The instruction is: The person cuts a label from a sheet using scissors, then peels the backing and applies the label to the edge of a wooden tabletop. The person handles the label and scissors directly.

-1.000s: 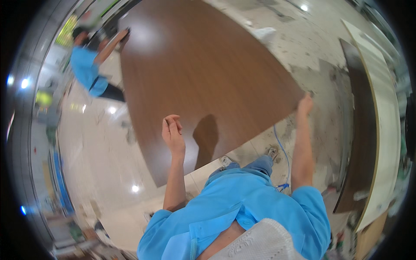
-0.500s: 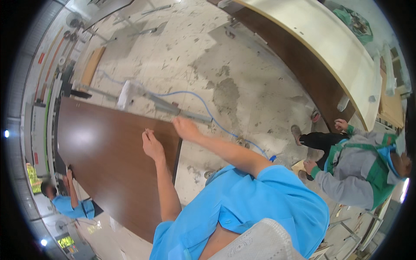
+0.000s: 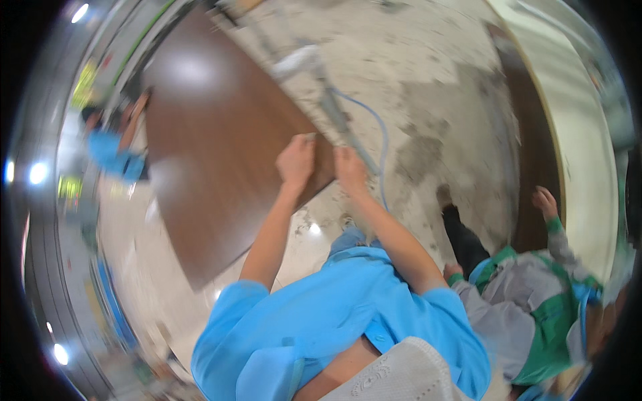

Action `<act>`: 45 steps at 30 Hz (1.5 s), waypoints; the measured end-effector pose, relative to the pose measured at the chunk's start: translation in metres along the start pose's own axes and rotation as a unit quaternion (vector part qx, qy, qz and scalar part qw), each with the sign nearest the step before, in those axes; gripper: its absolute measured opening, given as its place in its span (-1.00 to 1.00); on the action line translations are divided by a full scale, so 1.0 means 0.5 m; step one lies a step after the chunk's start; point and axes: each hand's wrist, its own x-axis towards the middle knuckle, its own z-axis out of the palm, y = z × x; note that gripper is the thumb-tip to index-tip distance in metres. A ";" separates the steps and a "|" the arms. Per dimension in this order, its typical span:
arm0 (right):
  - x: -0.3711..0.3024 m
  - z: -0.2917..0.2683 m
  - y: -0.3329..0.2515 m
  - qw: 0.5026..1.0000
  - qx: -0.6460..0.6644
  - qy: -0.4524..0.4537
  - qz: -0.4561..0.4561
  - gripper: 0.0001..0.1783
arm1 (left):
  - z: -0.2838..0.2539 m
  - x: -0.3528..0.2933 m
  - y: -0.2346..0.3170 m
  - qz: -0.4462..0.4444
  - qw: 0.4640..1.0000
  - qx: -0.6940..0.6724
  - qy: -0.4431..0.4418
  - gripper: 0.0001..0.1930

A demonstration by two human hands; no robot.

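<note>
A large dark brown board (image 3: 221, 134) lies before me, its near right corner close to my hands. Over that corner my left hand (image 3: 296, 162) is closed, thumb and fingers pressed together. Something small and pale may be at its fingertips, but blur hides what. Just beyond the board's right edge is my right hand (image 3: 350, 170), its fingers bent down and pressed together. Whatever it grips, if anything, cannot be made out. The two hands are a short gap apart.
At the board's far left edge stands a co-worker in blue (image 3: 115, 155). Another, in a grey and green jacket (image 3: 521, 301), is at my right beside a long cream panel (image 3: 582, 134). A blue hose (image 3: 382, 127) crosses the worn floor near a white-wrapped support end (image 3: 297, 61).
My view has turned, so the board now slants up to the left. My hands have come to nearly level height, the right one lower and nearer the board's corner.
</note>
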 end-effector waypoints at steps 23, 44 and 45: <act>0.018 -0.098 -0.001 0.985 0.012 -0.170 -0.005 -0.36 | -0.005 -0.008 0.038 -0.029 1.000 -0.008 -0.008 -0.65; 0.550 -0.425 0.169 0.822 -0.230 -0.520 -0.015 -0.34 | 0.132 0.359 0.376 -0.163 0.849 -0.497 -0.069 -0.64; 0.601 -0.457 0.199 0.841 -0.216 -0.495 0.013 -0.35 | 0.146 0.400 0.414 -0.152 0.842 -0.510 -0.091 -0.64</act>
